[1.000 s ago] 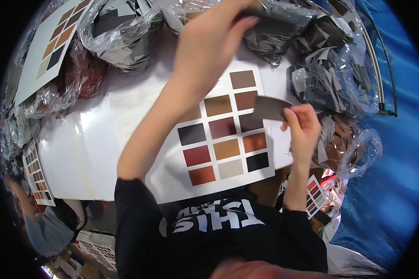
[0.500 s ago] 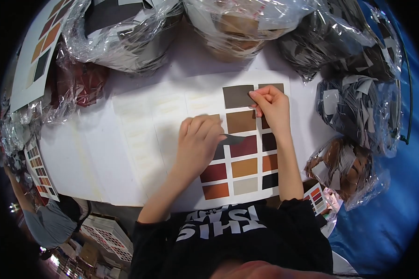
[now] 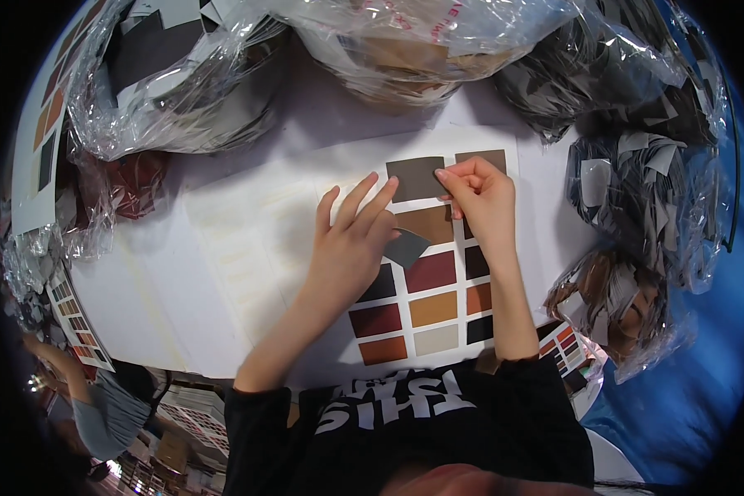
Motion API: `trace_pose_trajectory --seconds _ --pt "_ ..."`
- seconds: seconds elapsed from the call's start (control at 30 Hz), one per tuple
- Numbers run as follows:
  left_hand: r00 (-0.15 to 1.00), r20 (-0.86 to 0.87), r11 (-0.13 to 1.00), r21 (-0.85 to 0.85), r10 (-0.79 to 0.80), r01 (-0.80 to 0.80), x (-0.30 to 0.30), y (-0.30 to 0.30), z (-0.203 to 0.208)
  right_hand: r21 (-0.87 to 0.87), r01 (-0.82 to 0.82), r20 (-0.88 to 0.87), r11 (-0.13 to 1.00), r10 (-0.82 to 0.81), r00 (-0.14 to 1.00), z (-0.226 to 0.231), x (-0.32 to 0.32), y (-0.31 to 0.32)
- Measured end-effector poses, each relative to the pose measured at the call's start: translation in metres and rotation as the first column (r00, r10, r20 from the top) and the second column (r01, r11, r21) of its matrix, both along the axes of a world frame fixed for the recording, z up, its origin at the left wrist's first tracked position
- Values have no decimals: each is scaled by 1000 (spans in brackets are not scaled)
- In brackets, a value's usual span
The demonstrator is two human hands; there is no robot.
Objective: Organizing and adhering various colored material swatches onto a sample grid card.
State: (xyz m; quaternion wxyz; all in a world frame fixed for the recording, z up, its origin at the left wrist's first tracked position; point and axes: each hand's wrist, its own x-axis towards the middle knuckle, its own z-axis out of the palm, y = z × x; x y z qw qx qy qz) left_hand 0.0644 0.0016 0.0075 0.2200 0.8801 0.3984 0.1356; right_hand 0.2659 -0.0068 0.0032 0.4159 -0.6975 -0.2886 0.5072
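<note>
A white swatch card (image 3: 398, 331) lies before me with rows of coloured rectangles: brown, maroon, ochre, orange, light grey and black. My right hand (image 3: 481, 194) pinches the right edge of a dark olive-grey swatch (image 3: 415, 179) at the top of the card, by the thumb and forefinger. To its left, my left hand (image 3: 351, 240) has its upper fingers stretched toward that swatch's left edge. A second dark grey swatch (image 3: 408, 247) sticks out tilted from below its forefinger, the thumb mostly hidden. It partly covers the brown rectangle (image 3: 427, 225).
Plastic bags of loose swatches ring the table: grey (image 3: 198, 91), brown (image 3: 405, 70), dark grey (image 3: 587, 78), blue-grey (image 3: 632, 182) and brown-black (image 3: 608, 298). A swatch chart (image 3: 37, 178) stands at far left. Another person (image 3: 112, 413) is at lower left.
My left hand has opened its upper fingers and reached up toward the top swatch, while its grey swatch now shows more of its face. My right hand keeps its pinch, shifted slightly left.
</note>
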Motion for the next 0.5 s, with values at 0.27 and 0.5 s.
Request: trace_pose_trajectory --seconds 0.27,0.5 --pt "1000 -2 1000 -13 9 -9 1 6 5 -126 -164 523 978 206 827 18 -5 9" --pt "939 234 964 -141 252 -224 -33 1 17 98 -173 41 980 170 985 33 -15 -19"
